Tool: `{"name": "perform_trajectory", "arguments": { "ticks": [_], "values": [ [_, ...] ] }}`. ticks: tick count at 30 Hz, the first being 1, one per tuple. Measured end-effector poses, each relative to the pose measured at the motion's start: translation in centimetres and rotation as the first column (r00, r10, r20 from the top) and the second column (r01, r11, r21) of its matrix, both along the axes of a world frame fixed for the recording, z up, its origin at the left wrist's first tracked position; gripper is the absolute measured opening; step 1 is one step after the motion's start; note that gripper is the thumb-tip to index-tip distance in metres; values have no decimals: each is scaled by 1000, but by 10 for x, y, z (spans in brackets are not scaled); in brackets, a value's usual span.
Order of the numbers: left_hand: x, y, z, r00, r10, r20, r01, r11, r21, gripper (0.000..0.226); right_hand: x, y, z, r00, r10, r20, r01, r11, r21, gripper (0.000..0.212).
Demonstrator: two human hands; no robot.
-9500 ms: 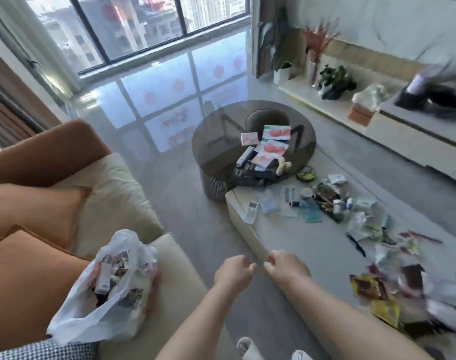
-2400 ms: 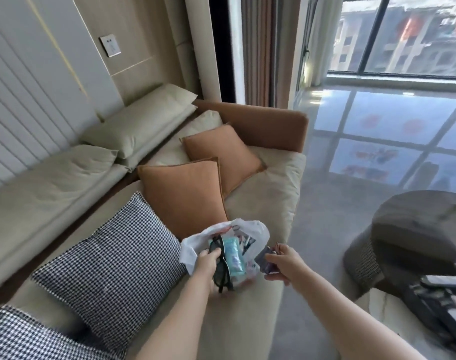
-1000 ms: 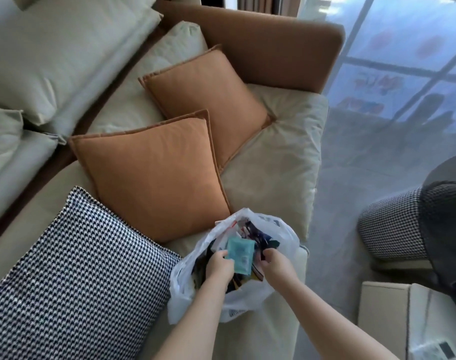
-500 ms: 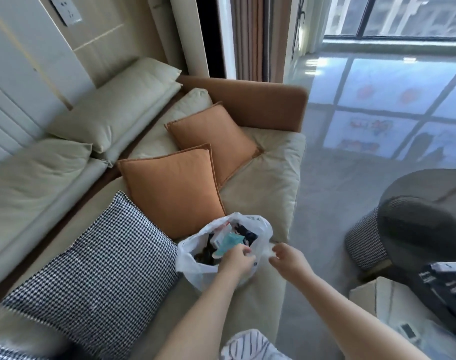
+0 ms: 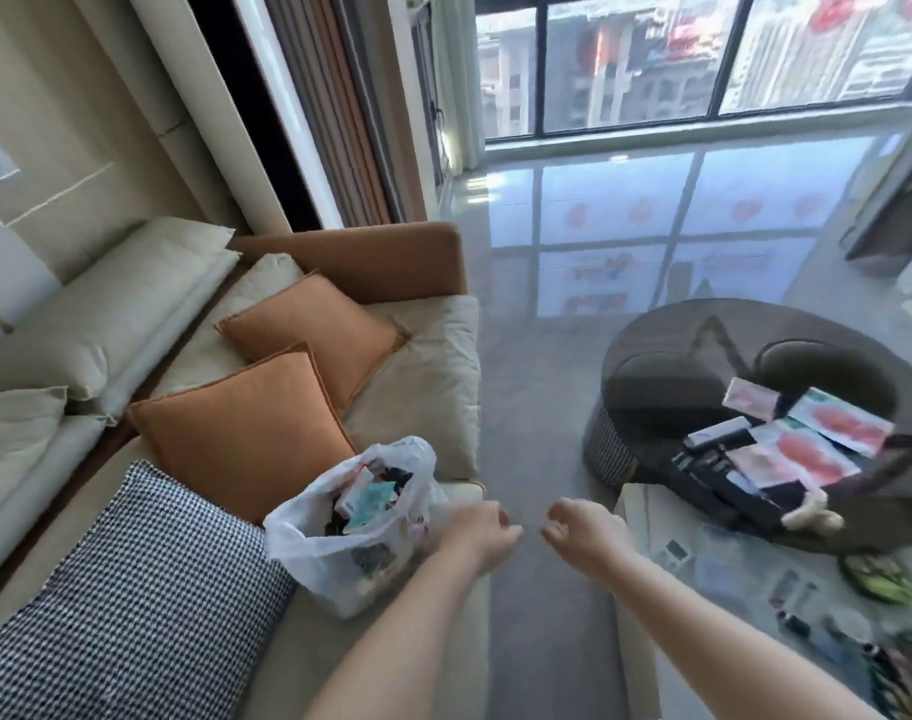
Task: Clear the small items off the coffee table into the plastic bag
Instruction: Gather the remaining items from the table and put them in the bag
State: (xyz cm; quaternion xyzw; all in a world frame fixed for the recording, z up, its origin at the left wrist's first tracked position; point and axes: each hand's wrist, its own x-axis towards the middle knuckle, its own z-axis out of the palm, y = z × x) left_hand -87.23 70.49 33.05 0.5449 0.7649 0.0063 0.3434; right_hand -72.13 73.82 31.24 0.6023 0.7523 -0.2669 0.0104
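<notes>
The left hand [image 5: 482,532] hangs just beside the right rim of the plastic bag [image 5: 349,527], its fingers loosely curled and holding nothing. The right hand [image 5: 581,530] is near it, over the floor gap between the sofa [image 5: 427,376] and the coffee table [image 5: 651,517]; its fingers are also loosely curled and it carries nothing. The two hands are apart and do not touch.

The bag stands open on the sofa seat, in front of an orange cushion [image 5: 246,428] and next to a checked cushion [image 5: 131,579]. It is partly filled, with a teal packet [image 5: 373,504] on top. Small items [image 5: 802,600] are scattered on the pale table at the right, blurred, so they cannot be named one by one.

The step in hand looks like the return from the bag to the table for another load. The next move probably calls for reaching to the right and picking a few loose items together.

Half a second ago the left hand was over the mouth of the bag, touching the teal packet; now it is outside the bag, and the view has turned toward the table.
</notes>
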Motion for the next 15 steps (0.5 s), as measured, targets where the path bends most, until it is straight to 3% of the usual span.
{"name": "perform_trajectory", "arguments": {
  "ticks": [9, 15],
  "values": [
    [87, -23, -1, 926, -377, -12, 378, 926, 26, 40, 95, -73, 12, 935, -353, 14, 353, 935, -2, 35],
    [148, -65, -11, 811, -585, 0, 585, 811, -7, 42, 147, -159, 7, 812, -584, 0, 584, 811, -31, 34]
  ]
}}
